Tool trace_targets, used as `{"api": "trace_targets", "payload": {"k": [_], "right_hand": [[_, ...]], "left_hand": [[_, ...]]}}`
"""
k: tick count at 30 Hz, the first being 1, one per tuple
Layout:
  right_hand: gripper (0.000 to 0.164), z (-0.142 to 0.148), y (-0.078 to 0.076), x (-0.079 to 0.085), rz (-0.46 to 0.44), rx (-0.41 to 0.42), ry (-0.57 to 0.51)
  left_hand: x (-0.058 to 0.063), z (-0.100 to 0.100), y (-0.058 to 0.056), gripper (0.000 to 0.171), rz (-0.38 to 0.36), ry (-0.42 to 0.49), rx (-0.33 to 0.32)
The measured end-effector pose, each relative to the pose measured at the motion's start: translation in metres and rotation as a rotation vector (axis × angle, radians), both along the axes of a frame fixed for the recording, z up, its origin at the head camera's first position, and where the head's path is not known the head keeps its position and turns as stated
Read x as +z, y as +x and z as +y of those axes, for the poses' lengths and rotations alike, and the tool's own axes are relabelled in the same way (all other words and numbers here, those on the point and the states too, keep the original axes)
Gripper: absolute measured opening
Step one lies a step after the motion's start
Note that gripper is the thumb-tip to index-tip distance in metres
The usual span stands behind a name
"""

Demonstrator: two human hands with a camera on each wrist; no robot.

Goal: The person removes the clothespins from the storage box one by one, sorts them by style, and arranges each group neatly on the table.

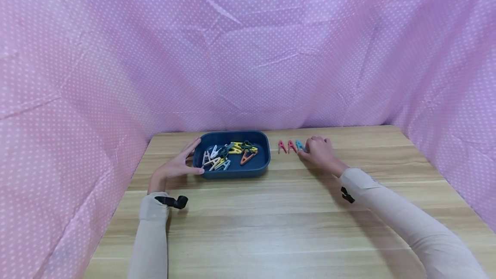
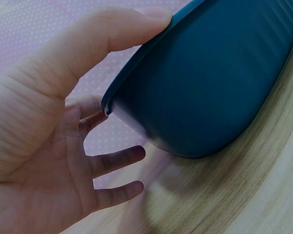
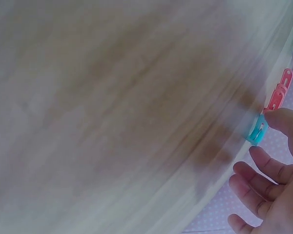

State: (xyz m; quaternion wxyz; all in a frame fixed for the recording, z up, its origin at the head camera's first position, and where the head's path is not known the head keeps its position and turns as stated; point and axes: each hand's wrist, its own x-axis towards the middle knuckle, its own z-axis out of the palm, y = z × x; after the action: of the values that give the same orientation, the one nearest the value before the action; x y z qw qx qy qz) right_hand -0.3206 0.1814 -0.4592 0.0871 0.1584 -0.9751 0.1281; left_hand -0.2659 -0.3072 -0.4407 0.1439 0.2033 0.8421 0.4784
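Note:
My left hand holds the left end of a dark blue plastic basin, its thumb on the front rim and its fingers spread round the far corner. In the left wrist view, the thumb lies along the rim and the lower fingers extend beside the wall. Inside the basin are several clothespins in white, yellow, orange and dark green. To the right, my right hand pinches a light blue clothespin between thumb and index finger, the other fingers loosely bent. Two pink clothespins stand in a row beside it.
The wooden table extends in front of the basin and to both sides. Pink dotted cloth hangs behind the table and along its sides. Black camera mounts are strapped on both wrists.

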Motion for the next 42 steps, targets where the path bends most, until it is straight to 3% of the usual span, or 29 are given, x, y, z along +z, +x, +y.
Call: {"api": "trace_targets", "payload": {"k": [13,28,42], "right_hand": [[0.035,0.0,0.002,0.0,-0.013,-0.03,-0.002],[0.045,-0.003,0.004,0.006,-0.02,-0.056,-0.099],[0.038,-0.03,0.016,0.029,-0.027,0.087,-0.234]], "left_hand": [[0.001,0.0,-0.001,0.101,0.017,-0.007,-0.01],[-0.002,-0.002,-0.002,0.101,0.015,-0.004,-0.006],[-0.002,0.001,0.01,0.101,0.023,-0.025,0.017]]}}
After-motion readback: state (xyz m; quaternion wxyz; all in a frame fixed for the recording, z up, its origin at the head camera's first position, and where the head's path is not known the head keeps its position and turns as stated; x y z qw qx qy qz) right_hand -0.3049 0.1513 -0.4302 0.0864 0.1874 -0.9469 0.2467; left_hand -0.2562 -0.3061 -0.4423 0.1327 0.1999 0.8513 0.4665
